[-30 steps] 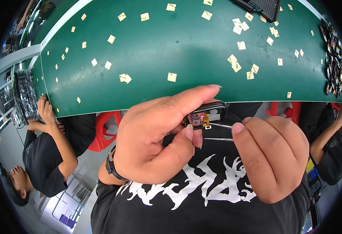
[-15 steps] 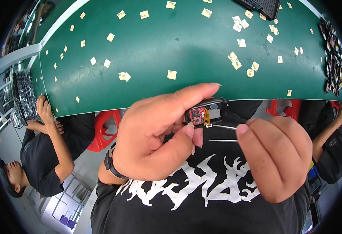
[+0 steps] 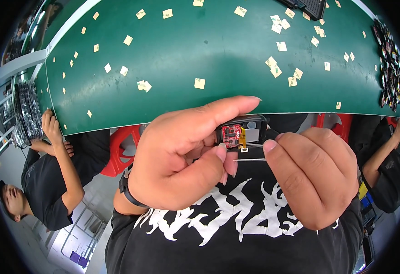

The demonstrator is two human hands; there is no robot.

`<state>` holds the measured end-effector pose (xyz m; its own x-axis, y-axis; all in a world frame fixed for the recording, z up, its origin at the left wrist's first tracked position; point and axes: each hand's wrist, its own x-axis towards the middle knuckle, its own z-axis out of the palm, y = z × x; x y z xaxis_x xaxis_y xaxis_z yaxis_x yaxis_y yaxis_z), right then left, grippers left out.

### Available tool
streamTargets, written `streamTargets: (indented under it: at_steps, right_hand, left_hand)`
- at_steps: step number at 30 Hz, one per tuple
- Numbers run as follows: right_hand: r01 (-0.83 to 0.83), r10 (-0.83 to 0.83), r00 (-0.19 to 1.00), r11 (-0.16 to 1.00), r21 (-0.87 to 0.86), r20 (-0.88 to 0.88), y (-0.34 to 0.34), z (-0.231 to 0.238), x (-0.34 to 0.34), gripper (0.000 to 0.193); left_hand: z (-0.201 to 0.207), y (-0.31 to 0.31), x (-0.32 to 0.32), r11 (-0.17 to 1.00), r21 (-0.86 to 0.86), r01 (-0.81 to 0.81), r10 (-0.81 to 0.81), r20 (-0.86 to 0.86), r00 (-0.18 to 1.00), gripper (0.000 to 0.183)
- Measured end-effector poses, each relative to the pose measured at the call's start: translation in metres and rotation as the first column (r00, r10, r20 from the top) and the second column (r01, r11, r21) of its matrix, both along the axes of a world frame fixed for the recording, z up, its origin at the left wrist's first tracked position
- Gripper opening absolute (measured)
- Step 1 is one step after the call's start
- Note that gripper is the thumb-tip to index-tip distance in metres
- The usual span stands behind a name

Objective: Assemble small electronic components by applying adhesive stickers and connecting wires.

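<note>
In my left hand (image 3: 181, 155) is a small black device housing (image 3: 264, 124), its inside facing me. A red circuit board (image 3: 231, 136) shows in it, with an amber flex cable (image 3: 242, 137) along the board's right side and a light grey patch beyond. A tiny white-edged connector (image 3: 244, 149) ends the cable at the housing's lower edge. My right hand (image 3: 316, 176) pinches metal tweezers (image 3: 250, 160) whose two tips are spread apart. The upper tip is beside the flex cable; the lower one is below the housing, near my left fingertips. Fingers hide the housing's left end.
Many small cream paper squares (image 3: 199, 83) lie scattered over the green table (image 3: 163, 55). A black tray (image 3: 307, 8) is at the far edge, a heap of small dark parts (image 3: 391, 68) at right. Co-workers (image 3: 49, 178) sit on both sides, near red stools (image 3: 118, 153).
My right hand and the tweezers have shifted left, toward the housing. The upper tip has gone from the connector to just above it, by the cable. My left hand keeps its hold.
</note>
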<state>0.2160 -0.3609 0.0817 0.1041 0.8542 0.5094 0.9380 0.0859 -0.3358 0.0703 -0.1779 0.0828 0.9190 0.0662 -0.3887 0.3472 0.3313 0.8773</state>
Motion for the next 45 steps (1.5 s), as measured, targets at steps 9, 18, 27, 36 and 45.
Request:
streamTargets:
  at_steps: [9, 18, 27, 36, 45]
  right_hand:
    - [-0.021, 0.022, 1.0, 0.999, 0.024, -0.019, -0.002, -0.002, 0.001, 0.035]
    - [0.003, -0.004, 1.0, 1.0, 0.017, 0.006, -0.005, -0.004, -0.001, 0.041]
    - [0.006, -0.006, 1.0, 1.0, 0.014, 0.009, -0.005, -0.003, -0.003, 0.041]
    - [-0.019, 0.021, 0.998, 0.999, 0.029, -0.066, -0.006, -0.003, 0.001, 0.038]
    - [-0.047, 0.05, 0.994, 0.998, 0.033, -0.101, -0.006, -0.005, 0.006, 0.037]
  left_hand:
    - [-0.001, -0.005, 0.003, 0.996, -0.087, -0.037, 0.035, -0.016, 0.999, 0.05]
    - [-0.003, -0.008, 0.004, 0.998, -0.042, -0.045, 0.045, -0.005, 0.999, 0.05]
    - [-0.002, -0.01, 0.005, 0.997, -0.058, -0.057, 0.055, -0.02, 0.998, 0.049]
    - [0.003, -0.009, 0.009, 0.999, -0.039, -0.031, 0.027, -0.091, 0.995, 0.044]
    - [0.005, -0.008, 0.01, 0.996, -0.081, -0.035, 0.026, -0.114, 0.993, 0.045]
